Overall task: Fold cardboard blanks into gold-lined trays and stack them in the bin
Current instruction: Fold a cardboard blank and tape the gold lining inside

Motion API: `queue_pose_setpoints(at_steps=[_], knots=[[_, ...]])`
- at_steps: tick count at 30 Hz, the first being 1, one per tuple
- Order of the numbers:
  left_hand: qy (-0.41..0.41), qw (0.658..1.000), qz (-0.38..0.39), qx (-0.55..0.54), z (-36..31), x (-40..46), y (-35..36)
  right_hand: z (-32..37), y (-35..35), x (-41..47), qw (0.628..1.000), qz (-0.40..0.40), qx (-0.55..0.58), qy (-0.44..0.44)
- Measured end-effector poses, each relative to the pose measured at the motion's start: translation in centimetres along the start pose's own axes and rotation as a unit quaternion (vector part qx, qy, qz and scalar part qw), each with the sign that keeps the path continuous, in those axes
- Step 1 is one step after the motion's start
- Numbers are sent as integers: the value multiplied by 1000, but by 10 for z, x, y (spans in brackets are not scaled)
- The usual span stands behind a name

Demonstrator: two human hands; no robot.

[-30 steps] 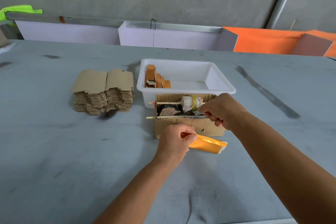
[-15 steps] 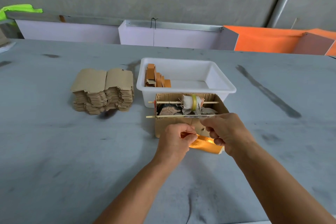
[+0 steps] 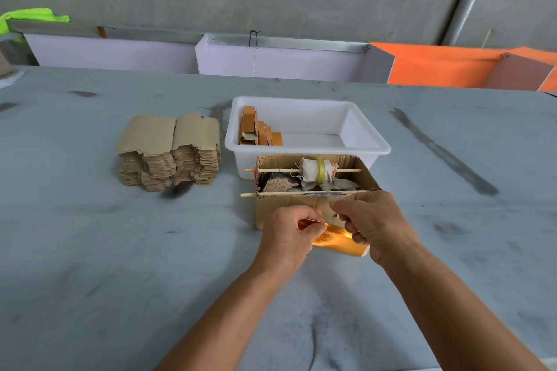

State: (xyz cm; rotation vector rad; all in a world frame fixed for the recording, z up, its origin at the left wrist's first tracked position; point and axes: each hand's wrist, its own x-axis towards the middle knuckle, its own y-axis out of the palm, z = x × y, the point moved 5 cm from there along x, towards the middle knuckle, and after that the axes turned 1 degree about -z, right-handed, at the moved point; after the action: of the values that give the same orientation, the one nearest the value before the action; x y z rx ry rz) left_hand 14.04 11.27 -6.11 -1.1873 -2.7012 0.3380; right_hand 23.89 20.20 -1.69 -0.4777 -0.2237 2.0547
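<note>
1. a gold-lined blank [image 3: 337, 239] is gripped between both hands just above the tabletop [image 3: 90, 265], directly in front of the open cardboard box [image 3: 313, 190], near the middle of the view.
2. the left hand [image 3: 291, 235] is seen clamped on the blank's left end, thumb and fingers pinched together over its upper edge.
3. the right hand [image 3: 372, 224] is curled around the right end, fingers closed on the blank; the exact contact under the fingers is hidden.
4. the blank's long axis is judged to run from about 10 o'clock to 4 o'clock, left end slightly farther away, right end nearer the body.
5. the white bin [image 3: 367, 144] is found at 12 o'clock from the hands, behind the cardboard box, so the box must be cleared on the way over.
6. the right hand is judged a touch nearer to the bin's free half; the folded trays [image 3: 259, 129] already stacked are leaning at the bin's left end.
7. the stack of flat blanks [image 3: 168, 150] is seen at 10 o'clock from the left hand, well apart.
8. the blank's look: a shiny orange-gold lining is shown facing up, glaring brightly at the centre, with a thin pale cardboard edge along the near side. only a strip is exposed between the hands.
9. the fold is judged unfinished; whether any wall is raised cannot be told.
</note>
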Motion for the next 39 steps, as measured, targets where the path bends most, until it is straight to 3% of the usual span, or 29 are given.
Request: queue_pose_setpoints(at_steps=[7,15,20,23,29,39], knots=[[4,1000,1,10,-1,1,1,-8,1,6,999,-23,-24,-31],[16,1000,12,14,-4,0,0,-23,6,11,979,-128,-93,-126],[15,1000,14,11,-4,-3,0,-23,4,8,977,-137,-65,-148],[-3,999,18,-42,-4,-5,-1,-22,-5,0,983,-116,14,-143],[-47,986,-17,-156,0,-19,-8,-34,-14,-34,970,15,217,-105],[1,985,-70,-157,-3,-38,-17,-34,1,-57,960,66,243,-123]])
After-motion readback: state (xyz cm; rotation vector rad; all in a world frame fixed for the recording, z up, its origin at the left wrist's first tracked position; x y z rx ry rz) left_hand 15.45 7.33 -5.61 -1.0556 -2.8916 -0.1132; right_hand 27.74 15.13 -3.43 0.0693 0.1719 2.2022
